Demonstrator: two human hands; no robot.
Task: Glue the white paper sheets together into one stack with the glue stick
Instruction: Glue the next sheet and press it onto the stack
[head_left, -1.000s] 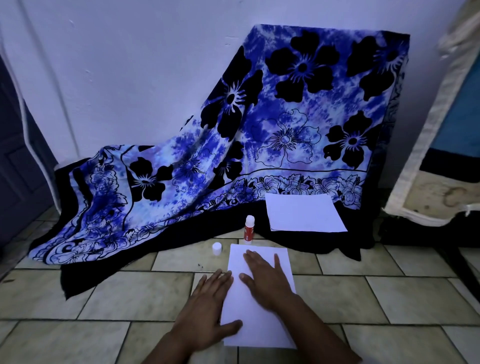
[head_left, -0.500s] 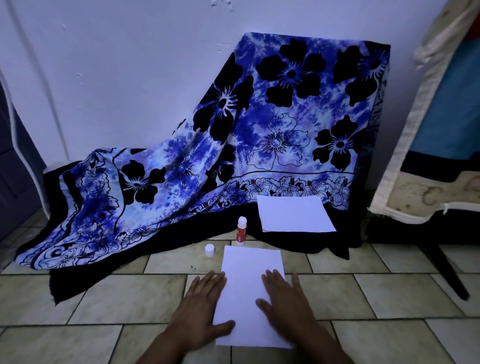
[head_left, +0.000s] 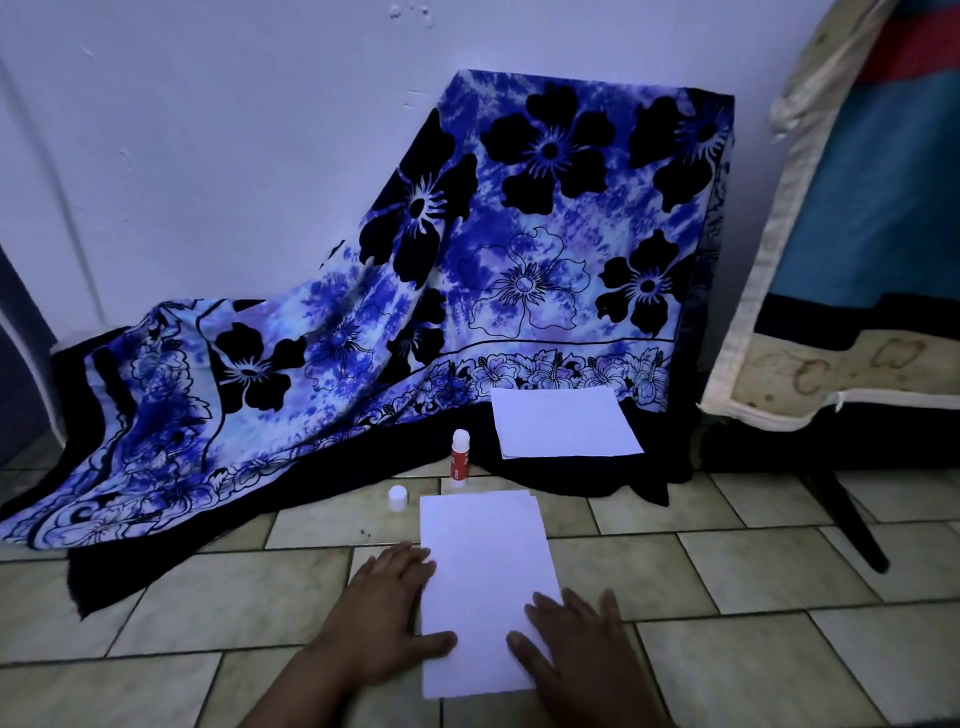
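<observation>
Left hand (head_left: 382, 621) and right hand (head_left: 576, 654) both flat, fingers straight, pressing the near paper stack (head_left: 483, 587) between them on the tiled floor (head_left: 753, 582). Beyond the fingertips: uncapped glue stick (head_left: 460, 459) upright, cap (head_left: 398, 499) to its left, spare sheets (head_left: 563, 428) farther right on floral cloth (head_left: 322, 332).

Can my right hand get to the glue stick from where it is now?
Probably yes. The right hand lies flat and empty on the near paper stack, and the glue stick stands upright just past its far edge, with only bare paper between.
</observation>
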